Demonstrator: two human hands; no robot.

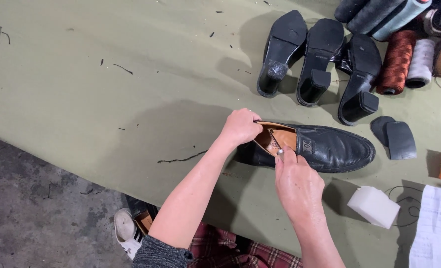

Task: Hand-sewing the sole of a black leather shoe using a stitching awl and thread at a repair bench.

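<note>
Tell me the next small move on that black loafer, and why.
Probably push the thin metal tool a little deeper toward the heel. The right hand holds it angled into the black loafer, its tip on the tan insole, while the left hand grips the heel rim, steadying the shoe.

A white printed paper sheet [439,223] lies at the table's right edge.
</note>
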